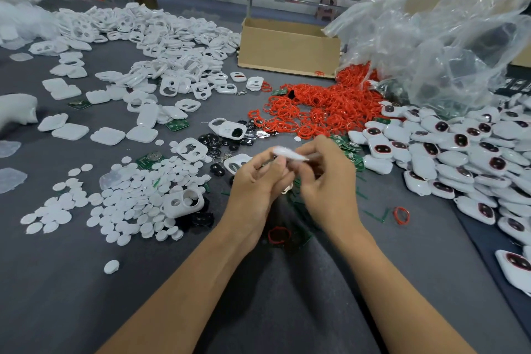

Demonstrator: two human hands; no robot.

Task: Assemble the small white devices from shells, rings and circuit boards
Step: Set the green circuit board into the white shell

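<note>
Two hands pinch one shell (287, 154), long axis L–R: L hand (258, 178) at left end, R hand (327, 178) at right.

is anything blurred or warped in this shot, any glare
Head view: the white part held by the left hand and right hand is motion-blurred; the wide-angle lens stretches things near the frame edges; light is soft and even, with mild glare on the plastic bag.

Dark grey table (287, 310). White shells (178, 46), white round discs (135, 201). Orange-red rings (324, 106). Green circuit boards (178, 124). Black button pads (214, 139). White finished devices (425, 165), dark red-rimmed openings. Brown cardboard box (287, 49). Clear bag (445, 37).
</note>
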